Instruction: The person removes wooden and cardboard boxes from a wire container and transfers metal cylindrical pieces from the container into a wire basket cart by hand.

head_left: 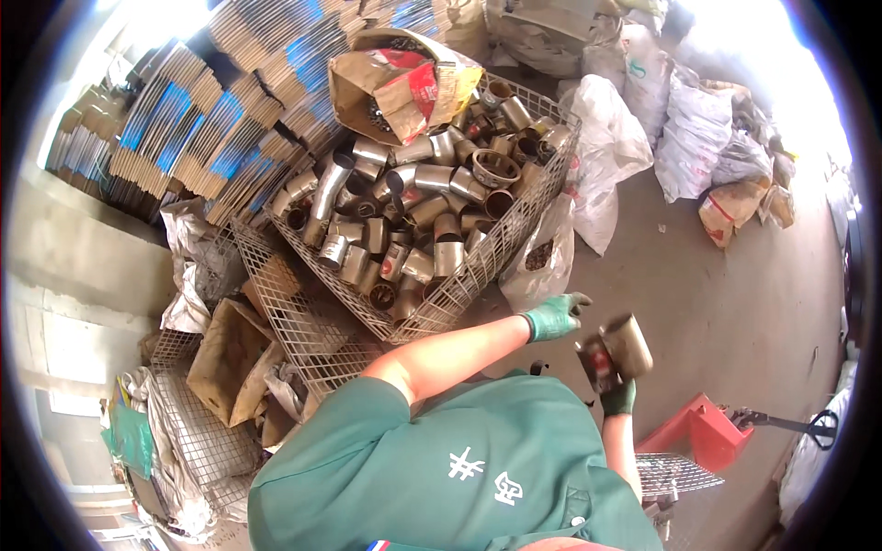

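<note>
My right hand (pixel 619 397), in a dark green glove, is closed around a metal pipe fitting (pixel 628 347). The fitting is dull silver and bent, with a blurred dark reddish part on its left side; whether that is a second piece I cannot tell. My left hand (pixel 554 319), in a green glove, is up and to the left of the fitting and apart from it. Its fingers are loosely stretched and hold nothing. Beyond my left arm stands a wire mesh cage (pixel 478 280) heaped with short metal pipes and elbows (pixel 427 216).
On the heap lies a torn cardboard box (pixel 354 83). Beside the cage are a clear plastic bag (pixel 542 262) and several white sacks (pixel 694 138). A red cart (pixel 703 432) with a dark handle is at right. Flattened cardboard stacks (pixel 184 119) fill the far left.
</note>
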`<state>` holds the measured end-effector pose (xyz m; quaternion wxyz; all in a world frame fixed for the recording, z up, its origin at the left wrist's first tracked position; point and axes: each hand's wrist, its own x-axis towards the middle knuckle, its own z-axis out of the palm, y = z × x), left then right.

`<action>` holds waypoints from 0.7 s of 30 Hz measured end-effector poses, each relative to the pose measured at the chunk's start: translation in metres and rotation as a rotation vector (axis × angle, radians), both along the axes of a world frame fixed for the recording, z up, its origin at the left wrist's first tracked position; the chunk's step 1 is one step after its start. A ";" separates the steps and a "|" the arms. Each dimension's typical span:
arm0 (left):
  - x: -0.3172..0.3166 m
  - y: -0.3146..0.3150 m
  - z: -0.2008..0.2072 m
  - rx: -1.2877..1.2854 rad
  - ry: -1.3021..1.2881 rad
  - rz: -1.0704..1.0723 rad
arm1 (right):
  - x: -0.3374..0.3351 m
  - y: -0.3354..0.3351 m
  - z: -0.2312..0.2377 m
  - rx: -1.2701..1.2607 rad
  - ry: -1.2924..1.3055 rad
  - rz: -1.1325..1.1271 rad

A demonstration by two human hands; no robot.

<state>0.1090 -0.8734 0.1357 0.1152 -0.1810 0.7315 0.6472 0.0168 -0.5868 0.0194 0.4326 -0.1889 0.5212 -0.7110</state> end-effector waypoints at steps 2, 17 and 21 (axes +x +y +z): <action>0.013 -0.001 -0.033 -0.072 0.068 0.142 | 0.016 0.073 -0.017 -0.090 -0.400 -0.382; 0.191 -0.127 -0.081 -0.162 -0.144 0.921 | 0.019 0.271 -0.077 0.622 -0.618 -0.788; 0.218 -0.173 -0.117 -0.122 -0.167 1.032 | 0.010 0.251 -0.078 0.627 -0.650 -0.689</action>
